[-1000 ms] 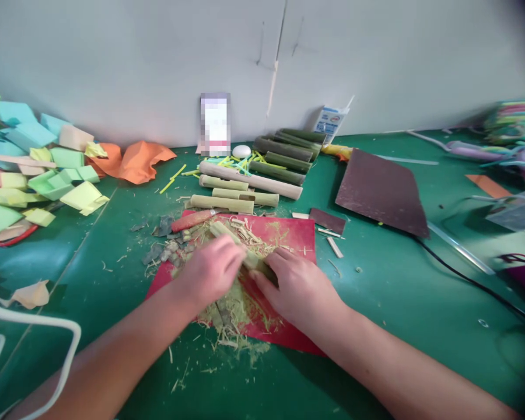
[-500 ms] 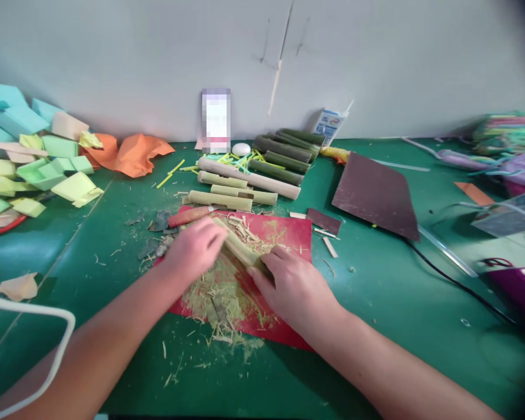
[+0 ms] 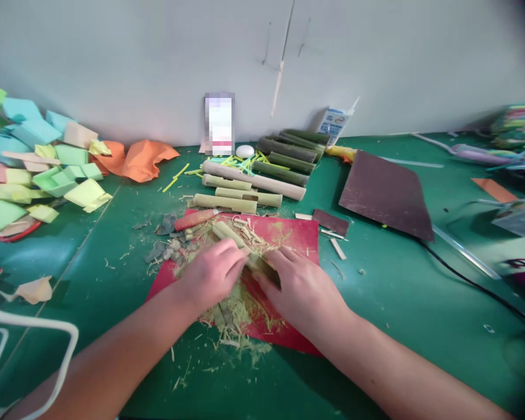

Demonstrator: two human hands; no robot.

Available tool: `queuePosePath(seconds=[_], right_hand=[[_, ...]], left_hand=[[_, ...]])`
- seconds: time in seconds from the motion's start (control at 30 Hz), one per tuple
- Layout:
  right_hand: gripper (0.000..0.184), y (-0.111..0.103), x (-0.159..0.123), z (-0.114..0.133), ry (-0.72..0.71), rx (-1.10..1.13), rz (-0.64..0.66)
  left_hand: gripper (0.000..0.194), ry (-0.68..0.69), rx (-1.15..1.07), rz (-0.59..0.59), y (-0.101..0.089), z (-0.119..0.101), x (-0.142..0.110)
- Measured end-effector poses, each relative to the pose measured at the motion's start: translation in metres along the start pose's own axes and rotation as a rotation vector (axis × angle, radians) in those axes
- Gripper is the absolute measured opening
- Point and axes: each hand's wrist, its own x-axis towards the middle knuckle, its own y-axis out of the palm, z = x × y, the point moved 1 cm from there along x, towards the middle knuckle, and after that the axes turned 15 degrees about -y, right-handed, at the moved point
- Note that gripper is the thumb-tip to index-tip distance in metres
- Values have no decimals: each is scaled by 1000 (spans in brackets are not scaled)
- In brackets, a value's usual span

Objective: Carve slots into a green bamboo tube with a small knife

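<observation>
A pale green bamboo piece (image 3: 228,234) lies slantwise on a red mat (image 3: 300,234) in the middle of the green table. My left hand (image 3: 213,272) is closed over the middle of the piece, fingers curled round it. My right hand (image 3: 301,287) grips its near end and presses it down onto the mat. Pale shavings (image 3: 234,312) are heaped under and in front of both hands. A red-handled knife (image 3: 195,219) rests at the mat's far left corner, untouched.
Cut bamboo lengths (image 3: 245,188) and darker green ones (image 3: 284,158) lie behind the mat. A brown sheet (image 3: 385,195) lies to the right, a black cable (image 3: 468,279) beyond it. Coloured paper scraps (image 3: 39,172) pile up at the left. A white wire frame (image 3: 35,326) is near left.
My left hand slid up along the bamboo piece away from me, then back down towards my right hand. The right hand kept its hold.
</observation>
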Motion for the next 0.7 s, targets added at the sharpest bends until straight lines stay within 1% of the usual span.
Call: queuePosePath(seconds=[0.03, 0.13, 0.17, 0.2, 0.3, 0.33, 0.37, 0.47, 0.5, 0.53, 0.63, 0.67, 0.7], right_hand=[[20, 0, 0, -1, 7, 0, -5], [23, 1, 0, -2, 21, -3, -18], [24, 1, 0, -2, 22, -5, -21], [24, 1, 0, -2, 20, -9, -20], [22, 1, 0, -2, 14, -24, -10], [22, 0, 0, -2, 13, -22, -8], [22, 0, 0, -2, 15, -17, -9], [23, 0, 0, -2, 23, 9, -23], [23, 0, 0, -3, 25, 17, -23], [22, 0, 0, -3, 25, 25, -19], [20, 1, 1, -4, 30, 60, 6], [20, 2, 1, -4, 32, 75, 13], [20, 2, 2, -4, 34, 89, 15]], left_hand=[[16, 6, -9, 16, 0, 0, 0], [16, -45, 24, -129, -2, 1, 3], [17, -56, 35, -160, -2, 1, 3], [17, -54, 35, -150, -2, -1, 2], [16, -5, -19, 7, 0, -6, -1], [16, 3, -35, 35, 1, -6, -2], [16, -1, -40, 27, 1, -5, -1], [15, -51, -10, -125, -3, 1, 3], [15, -60, 0, -148, -3, 1, 3], [15, -55, 1, -132, -3, 0, 3], [16, -12, -22, 36, -1, -5, 0], [16, -6, -27, 57, 0, -5, -1], [16, -13, -27, 34, -1, -4, 0]])
